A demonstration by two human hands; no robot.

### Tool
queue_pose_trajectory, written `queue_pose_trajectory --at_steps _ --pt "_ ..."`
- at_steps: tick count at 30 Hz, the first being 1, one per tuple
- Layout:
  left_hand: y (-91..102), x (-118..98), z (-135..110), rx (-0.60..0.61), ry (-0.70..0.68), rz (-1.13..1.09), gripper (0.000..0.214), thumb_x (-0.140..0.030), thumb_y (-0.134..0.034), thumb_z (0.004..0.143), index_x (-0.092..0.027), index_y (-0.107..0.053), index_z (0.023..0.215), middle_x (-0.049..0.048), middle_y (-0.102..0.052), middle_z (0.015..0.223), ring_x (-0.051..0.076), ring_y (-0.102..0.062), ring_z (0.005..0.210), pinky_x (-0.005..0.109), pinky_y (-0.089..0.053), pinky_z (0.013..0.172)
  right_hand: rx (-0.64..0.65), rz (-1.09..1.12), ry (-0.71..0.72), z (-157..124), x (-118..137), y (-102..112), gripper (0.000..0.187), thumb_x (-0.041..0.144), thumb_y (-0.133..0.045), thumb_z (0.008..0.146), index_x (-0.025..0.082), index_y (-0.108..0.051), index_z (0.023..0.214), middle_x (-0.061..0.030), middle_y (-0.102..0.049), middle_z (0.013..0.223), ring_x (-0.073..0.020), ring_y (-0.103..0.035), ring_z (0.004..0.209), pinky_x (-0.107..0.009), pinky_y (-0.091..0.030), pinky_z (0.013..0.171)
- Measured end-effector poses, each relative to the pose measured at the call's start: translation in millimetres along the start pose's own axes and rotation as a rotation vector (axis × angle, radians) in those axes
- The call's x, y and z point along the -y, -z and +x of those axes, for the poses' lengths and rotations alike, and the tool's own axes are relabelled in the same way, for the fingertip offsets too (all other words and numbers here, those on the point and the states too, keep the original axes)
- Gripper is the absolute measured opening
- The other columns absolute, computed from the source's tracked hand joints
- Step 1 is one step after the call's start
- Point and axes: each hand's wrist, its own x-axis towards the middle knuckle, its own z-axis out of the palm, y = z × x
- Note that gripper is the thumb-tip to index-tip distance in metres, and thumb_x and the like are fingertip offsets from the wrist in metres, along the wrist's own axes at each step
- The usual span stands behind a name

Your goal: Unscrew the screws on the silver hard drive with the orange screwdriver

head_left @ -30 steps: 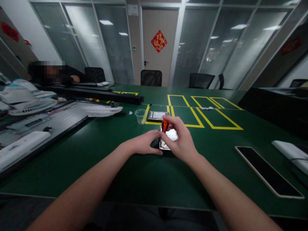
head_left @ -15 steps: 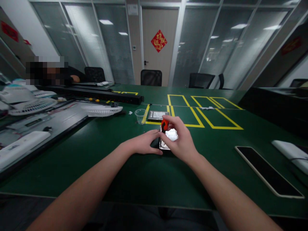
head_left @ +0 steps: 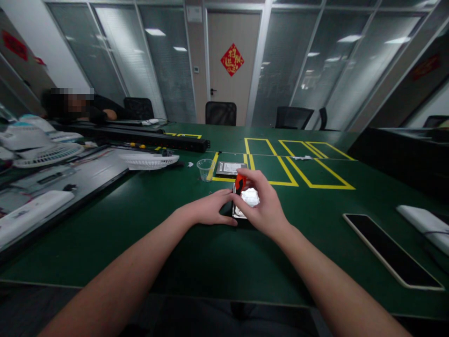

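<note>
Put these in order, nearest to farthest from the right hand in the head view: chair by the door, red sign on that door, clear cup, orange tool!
1. Orange tool: held in the right hand.
2. Clear cup: ahead and left, on the table.
3. Chair by the door: across the table.
4. Red sign: on that door, farther back.

Green worktop [head_left: 196,262], yellow tape outlines [head_left: 331,188] on it. Black chairs [head_left: 220,113] along far side. Behind: 1 wood-tone door [head_left: 219,37], black handle [head_left: 213,91], red diamond sign [head_left: 232,60] with gold characters. Framed glass panels [head_left: 168,61] both sides, bright light patches [head_left: 155,32] on them. Pale wall [head_left: 66,42] at left. Dim room overall.
</note>
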Motion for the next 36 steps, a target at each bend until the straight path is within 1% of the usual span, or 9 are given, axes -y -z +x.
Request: queue_pose_trajectory --at_steps 4,7,11,18,21,26,31,34,36 --pt "1.1 -2.2 -0.8 0.012 -0.01 0.0 0.088 -0.06 -0.111 0.099 -0.028 -0.076 0.174 0.0174 -0.073 0.19 0.049 -0.066 0.181 0.066 -0.051 0.155 -0.002 -0.018 -0.014 1.0 -0.4 0.2 0.055 0.021 -0.082 0.117 0.035 -0.069 0.169 -0.0098 -0.084 0.139 -0.031 -0.083 0.111 -0.054 -0.077 0.102" --pt "1.4 -2.9 -0.1 0.018 -0.004 0.008 0.092 -0.06 -0.111 0.1 -0.027 -0.074 0.178 0.0186 -0.07 0.192 0.05 -0.063 0.184 0.066 -0.05 0.156 0.007 0.007 -0.037 -0.8 0.0 -0.5 0.056 0.019 -0.076 0.119 0.035 -0.068 0.172 -0.011 -0.083 0.145 -0.0314 -0.084 0.116 -0.054 -0.077 0.105" --pt "1.1 -1.2 0.8 0.014 -0.013 0.021 0.096 -0.064 -0.111 0.099 -0.028 -0.073 0.179 0.019 -0.073 0.189 0.052 -0.064 0.183 0.068 -0.051 0.155 0.02 0.052 -0.047 -2.9 1.3 -1.2 0.063 0.013 -0.069 0.117 0.035 -0.066 0.176 -0.0113 -0.081 0.149 -0.0305 -0.086 0.119 -0.052 -0.077 0.108" --pt "1.6 -2.1 0.7 0.018 -0.009 -0.003 0.087 -0.059 -0.111 0.099 -0.027 -0.077 0.172 0.0178 -0.073 0.188 0.049 -0.066 0.18 0.065 -0.051 0.154 0.003 -0.006 -0.019 -0.1 0.1 -0.3 0.056 0.021 -0.08 0.118 0.035 -0.069 0.17 -0.0098 -0.083 0.142 -0.0298 -0.083 0.11 -0.051 -0.076 0.1" --pt "2.0 -3.7 1.3 0.017 -0.004 0.013 0.09 -0.059 -0.113 0.098 -0.026 -0.076 0.174 0.0185 -0.074 0.186 0.051 -0.067 0.179 0.065 -0.053 0.153 0.003 0.013 -0.045 -1.0 0.1 -0.9 0.056 0.019 -0.077 0.117 0.036 -0.069 0.171 -0.0104 -0.083 0.144 -0.0303 -0.084 0.113 -0.052 -0.076 0.103" --pt "1.7 -2.8 1.7 0.015 -0.018 0.026 0.096 -0.062 -0.111 0.098 -0.026 -0.073 0.179 0.02 -0.074 0.187 0.051 -0.066 0.18 0.069 -0.052 0.154 0.013 0.064 -0.069 -3.6 1.3 -2.2 0.064 0.014 -0.071 0.114 0.036 -0.068 0.174 -0.0102 -0.082 0.144 -0.0298 -0.086 0.115 -0.053 -0.076 0.107" --pt "2.0 -2.9 0.7 0.014 -0.004 -0.003 0.082 -0.06 -0.111 0.098 -0.026 -0.08 0.166 0.0174 -0.076 0.183 0.049 -0.07 0.176 0.064 -0.055 0.151 -0.008 0.016 -0.023 -0.7 -0.1 -1.1 0.058 0.019 -0.081 0.116 0.036 -0.07 0.17 -0.0089 -0.083 0.142 -0.0292 -0.083 0.112 -0.05 -0.075 0.102" --pt "2.0 -3.3 0.7 0.011 -0.009 -0.007 0.086 -0.059 -0.112 0.098 -0.028 -0.077 0.17 0.0165 -0.076 0.184 0.048 -0.07 0.176 0.064 -0.055 0.151 -0.023 -0.01 -0.02 0.6 -1.1 -0.9 0.053 0.02 -0.081 0.117 0.035 -0.071 0.167 -0.008 -0.082 0.135 -0.0284 -0.081 0.108 -0.049 -0.073 0.098" --pt "1.9 -3.4 1.1 0.013 -0.006 -0.007 0.09 -0.059 -0.112 0.098 -0.028 -0.076 0.174 0.0176 -0.074 0.188 0.049 -0.068 0.178 0.065 -0.054 0.153 -0.013 -0.007 -0.027 0.3 -0.8 -1.2 0.051 0.021 -0.079 0.118 0.034 -0.072 0.167 -0.0092 -0.082 0.138 -0.0289 -0.082 0.11 -0.05 -0.074 0.099"
